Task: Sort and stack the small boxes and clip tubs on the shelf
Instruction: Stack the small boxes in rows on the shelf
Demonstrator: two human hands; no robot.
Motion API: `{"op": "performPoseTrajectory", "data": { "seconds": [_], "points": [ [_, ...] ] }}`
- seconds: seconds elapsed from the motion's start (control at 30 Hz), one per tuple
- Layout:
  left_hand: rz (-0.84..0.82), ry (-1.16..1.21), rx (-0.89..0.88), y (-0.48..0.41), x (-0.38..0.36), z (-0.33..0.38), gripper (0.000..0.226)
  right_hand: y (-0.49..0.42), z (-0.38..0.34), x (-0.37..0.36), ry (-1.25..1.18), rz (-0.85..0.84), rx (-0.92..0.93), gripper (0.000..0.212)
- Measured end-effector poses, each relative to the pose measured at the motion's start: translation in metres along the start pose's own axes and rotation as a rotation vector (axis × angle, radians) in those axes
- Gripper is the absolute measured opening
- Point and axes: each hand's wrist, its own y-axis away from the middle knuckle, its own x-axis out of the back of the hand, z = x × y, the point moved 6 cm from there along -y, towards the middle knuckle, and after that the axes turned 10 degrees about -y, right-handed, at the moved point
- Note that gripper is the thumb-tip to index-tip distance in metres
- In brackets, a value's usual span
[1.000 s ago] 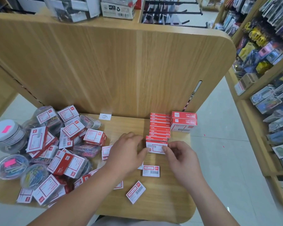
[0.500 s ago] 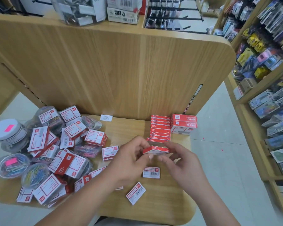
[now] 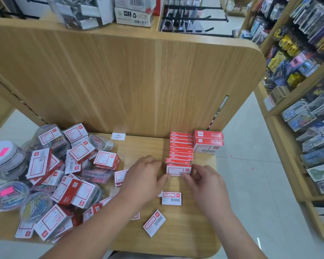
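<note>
**Staple box (image 3: 178,170) pinched at the near end of the row**

Standing on the wooden shelf (image 3: 191,230), white label face towards the camera, red top edge up. Set against the front of a row of staple boxes (image 3: 180,146), all on edge, running back to the wooden back panel (image 3: 138,81).

Left hand (image 3: 144,177) at the box's left side, thumb tip against its lower left corner, other fingers curled over towards its upper left edge. Right hand (image 3: 205,182) at the right side, fingertips on the lower right corner. Grip of both hands closed on this one box, from opposite sides.

Just right of the row, touching or nearly so: two larger red boxes (image 3: 208,141), one stacked on the other, against the back panel.

Nearer the shelf's front edge, two loose boxes lying flat, barcodes up: one (image 3: 171,198) between the wrists, the other (image 3: 154,223) closer to the edge and turned at an angle.

On the left of the shelf, an unsorted heap (image 3: 67,176) of red-and-white boxes mixed with clear clip tubs. At its left margin, round tubs of coloured paper clips (image 3: 36,206) and a white-lidded tub (image 3: 4,156) with a pink sticker.

Small white price label (image 3: 118,136) at the foot of the back panel. Racks of packaged stationery (image 3: 307,71) across the aisle on the right.
</note>
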Motion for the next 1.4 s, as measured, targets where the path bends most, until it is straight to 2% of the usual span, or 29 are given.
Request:
{"op": "performPoseTrajectory", "data": {
  "seconds": [0.47, 0.63, 0.73, 0.83, 0.93, 1.03, 1.1, 1.23, 1.4],
  "points": [
    [0.109, -0.098, -0.094, -0.018, -0.012, 0.012, 0.021, -0.003, -0.001, -0.007, 0.122, -0.002, 0.102, 0.027],
    [0.091, -0.095, -0.116, -0.013, -0.006, 0.011, 0.018, -0.001, -0.004, -0.005, 0.1, -0.027, 0.081, 0.024],
    [0.145, -0.023, -0.11, 0.004, 0.018, -0.001, 0.012, 0.004, 0.003, 0.004, 0.063, -0.048, 0.052, 0.012],
    [0.253, 0.053, -0.029, 0.04, 0.041, -0.021, 0.023, 0.018, 0.007, 0.012, -0.005, -0.08, 0.005, 0.015],
    [0.186, 0.06, 0.053, 0.087, 0.043, -0.033, 0.023, 0.033, -0.008, 0.002, -0.095, -0.228, 0.043, 0.021],
    [0.11, 0.067, 0.141, 0.134, 0.033, -0.037, 0.029, 0.04, -0.028, -0.017, 0.046, -0.322, 0.172, 0.045],
    [0.079, 0.094, 0.193, 0.157, 0.021, -0.036, 0.037, 0.04, -0.038, -0.027, 0.153, -0.306, 0.263, 0.053],
    [0.055, 0.115, 0.275, 0.174, 0.0, -0.035, 0.07, 0.042, -0.053, -0.046, 0.287, -0.252, 0.404, 0.068],
    [0.007, 0.094, 0.292, 0.162, -0.015, -0.023, 0.072, 0.048, -0.054, -0.058, 0.304, -0.258, 0.479, 0.067]
  ]
}}
